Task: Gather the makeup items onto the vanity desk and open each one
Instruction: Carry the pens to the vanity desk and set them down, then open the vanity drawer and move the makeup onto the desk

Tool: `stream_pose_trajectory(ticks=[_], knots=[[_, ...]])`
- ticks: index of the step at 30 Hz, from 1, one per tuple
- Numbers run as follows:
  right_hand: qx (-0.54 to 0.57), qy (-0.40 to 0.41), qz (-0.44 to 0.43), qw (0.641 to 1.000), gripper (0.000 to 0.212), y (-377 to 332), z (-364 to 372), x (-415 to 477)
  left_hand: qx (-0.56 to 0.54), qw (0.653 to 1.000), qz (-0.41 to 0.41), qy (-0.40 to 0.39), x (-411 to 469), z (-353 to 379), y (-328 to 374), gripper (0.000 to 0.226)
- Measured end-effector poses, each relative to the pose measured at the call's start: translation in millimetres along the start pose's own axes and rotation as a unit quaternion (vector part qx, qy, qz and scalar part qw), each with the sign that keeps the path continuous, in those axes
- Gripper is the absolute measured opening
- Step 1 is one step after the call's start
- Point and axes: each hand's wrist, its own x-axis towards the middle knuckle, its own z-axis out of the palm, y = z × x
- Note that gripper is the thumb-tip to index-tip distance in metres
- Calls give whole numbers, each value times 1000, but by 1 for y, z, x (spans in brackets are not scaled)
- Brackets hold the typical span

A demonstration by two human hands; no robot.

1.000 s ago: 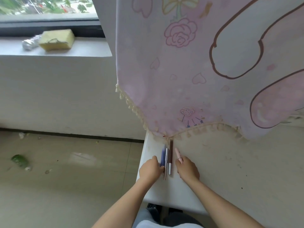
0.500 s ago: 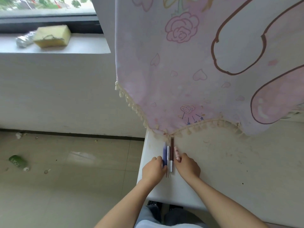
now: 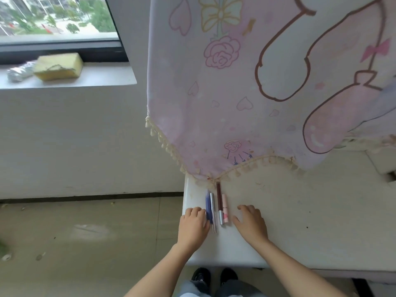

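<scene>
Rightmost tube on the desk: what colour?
Pale pink tube, with a small pink motif near its lower end; head view.

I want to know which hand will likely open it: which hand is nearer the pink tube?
Right. The right hand lies open on the desk just beside the pink tube, a small gap apart. The left hand is across the row, against the blue item.
</scene>
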Motion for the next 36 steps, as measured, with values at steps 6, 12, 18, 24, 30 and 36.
stream_pose_trajectory(ticks=[6,12,18,24,30,36], knots=[[-51,12,-17,998,53,7,4,-23,-37,999,22,-21,-5,2,-9,37],[-33,39,17,999,54,14,11,-45,-32,998,48,-18,-1,7,-18,34],[-33,56,56,996,53,25,17,-62,-35,998,53,-29,-5,6,-17,37],[-9,81,94,992,51,48,11,-83,-47,998,49,6,-5,3,-6,35],[48,140,160,976,50,106,6,-126,-54,992,118,9,-17,6,46,46],[92,189,240,948,48,186,8,-197,-6,978,205,-46,-55,36,141,48]])
